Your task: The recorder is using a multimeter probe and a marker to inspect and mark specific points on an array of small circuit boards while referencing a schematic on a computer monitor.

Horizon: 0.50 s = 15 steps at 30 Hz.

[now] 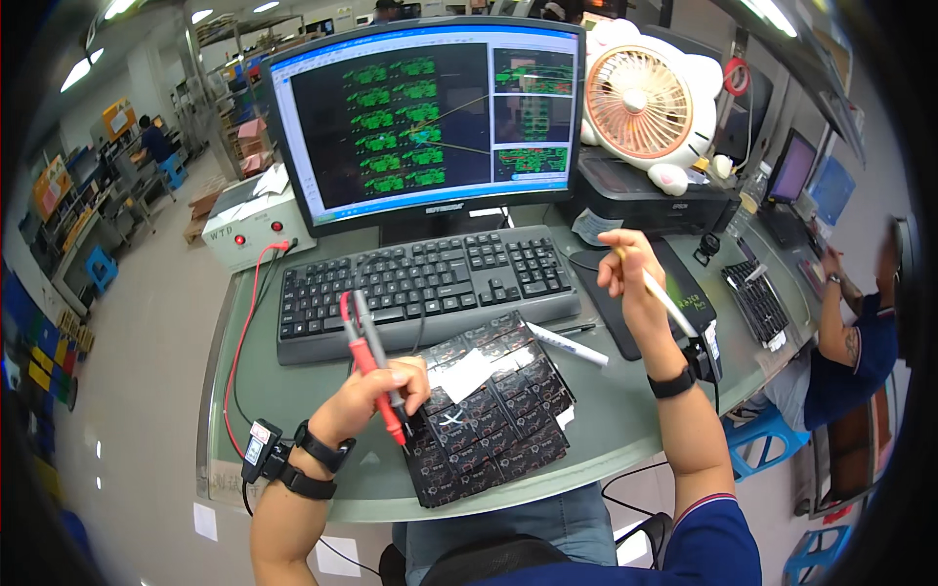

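My left hand (386,389) is closed around a pair of test probes (362,354), one red and one dark grey. Their tips point down at the left edge of a black panel of circuit boards (493,430). The panel lies slightly turned on the green bench top, with a white paper slip (463,377) and a white cross mark on it. Raised above the mouse mat, my right hand (633,278) grips a slim white pen-like stick (670,301), which slants back over the wrist. Whether the probe tips touch the panel is too small to tell.
Behind the panel are a black keyboard (430,283) and a monitor (420,127) showing green board layouts. A white marker (569,346) lies right of the panel. A red lead runs to a white box (256,230). A printer (650,195) carries a fan (640,98). A co-worker (850,342) sits at right.
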{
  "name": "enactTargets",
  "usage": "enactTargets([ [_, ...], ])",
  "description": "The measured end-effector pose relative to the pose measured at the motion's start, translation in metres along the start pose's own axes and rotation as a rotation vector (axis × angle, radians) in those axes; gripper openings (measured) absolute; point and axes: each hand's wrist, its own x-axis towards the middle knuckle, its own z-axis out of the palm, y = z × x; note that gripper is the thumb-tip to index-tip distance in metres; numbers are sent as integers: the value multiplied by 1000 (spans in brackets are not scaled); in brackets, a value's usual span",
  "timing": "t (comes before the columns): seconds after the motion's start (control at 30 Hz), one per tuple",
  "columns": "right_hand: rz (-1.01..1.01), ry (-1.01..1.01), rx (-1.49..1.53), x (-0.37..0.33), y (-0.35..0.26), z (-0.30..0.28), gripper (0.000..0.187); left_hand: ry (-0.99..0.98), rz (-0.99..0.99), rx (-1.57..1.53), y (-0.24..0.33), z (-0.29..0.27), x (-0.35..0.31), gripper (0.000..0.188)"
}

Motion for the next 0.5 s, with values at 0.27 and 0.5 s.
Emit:
enactTargets([
  [0.27,216,-713,302,-76,-63,48,16,-138,-99,34,-5,-1,2,38],
  [0.5,51,-923,172,-86,-54,69,18,-225,-100,84,-5,-6,1,42],
])
